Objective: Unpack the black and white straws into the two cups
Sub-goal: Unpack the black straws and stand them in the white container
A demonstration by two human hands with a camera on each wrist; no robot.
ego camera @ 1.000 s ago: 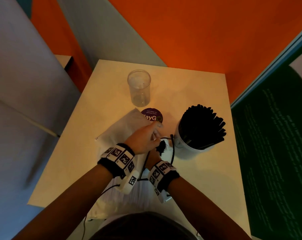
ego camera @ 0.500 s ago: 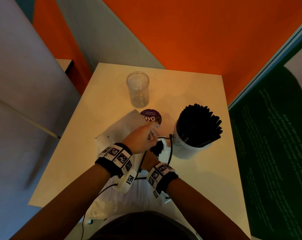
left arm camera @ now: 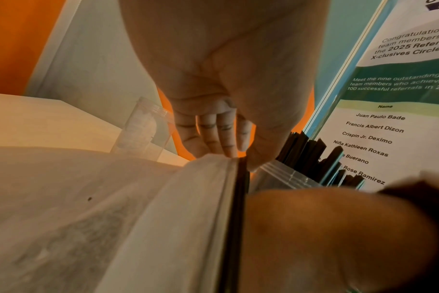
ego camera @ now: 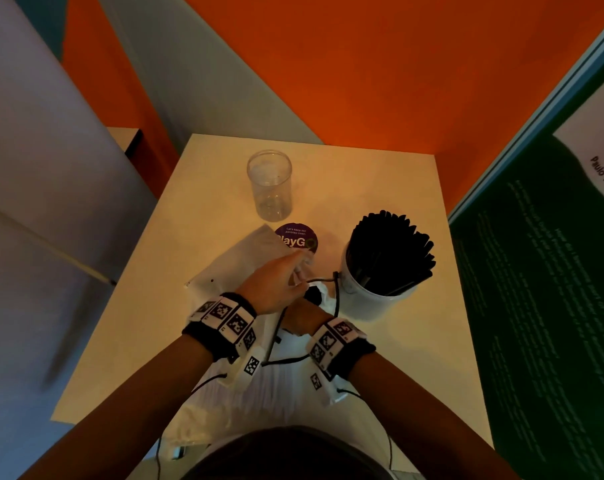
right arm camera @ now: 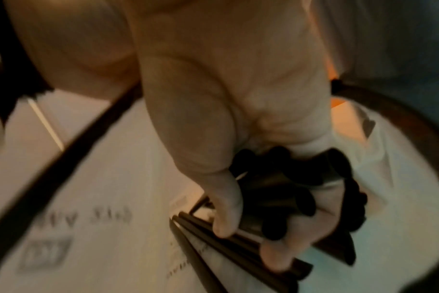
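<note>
My right hand (right arm camera: 251,198) grips a bunch of black straws (right arm camera: 276,200) inside the bag (ego camera: 245,258); my left hand (ego camera: 276,282) pinches its mouth open. Next I lift them clear into the white cup (ego camera: 373,299), already full of black ones; beyond, the clear cup (ego camera: 270,185) waits.

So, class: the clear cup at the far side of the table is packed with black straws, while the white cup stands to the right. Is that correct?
Not quite. In the head view the clear cup at the far side of the table holds no straws. The black straws are packed in the white cup, which does stand to the right.
</note>
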